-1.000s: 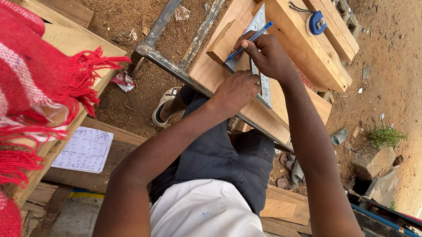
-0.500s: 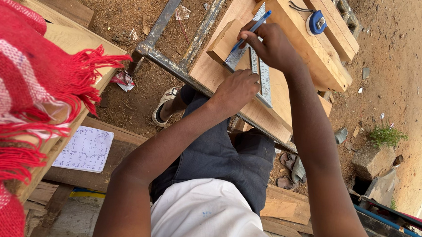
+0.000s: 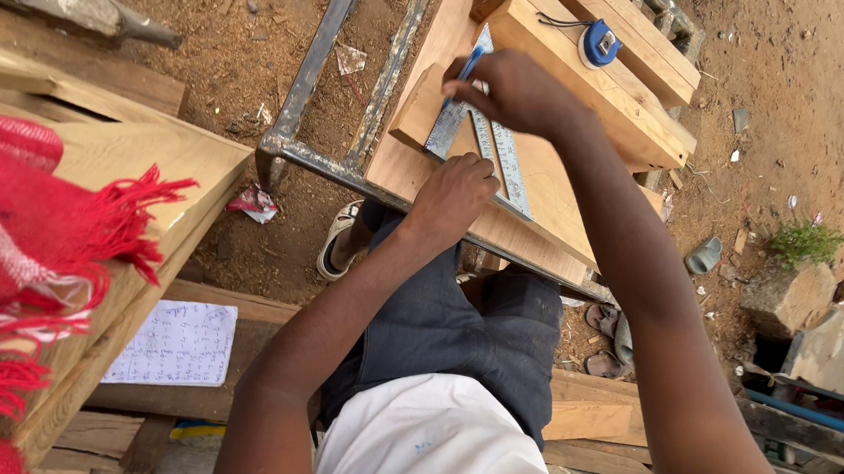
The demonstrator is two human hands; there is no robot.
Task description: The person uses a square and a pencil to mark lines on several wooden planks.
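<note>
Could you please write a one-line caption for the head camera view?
Left hand steadies a metal square on a wooden board while the right hand marks with a blue pen.
</note>
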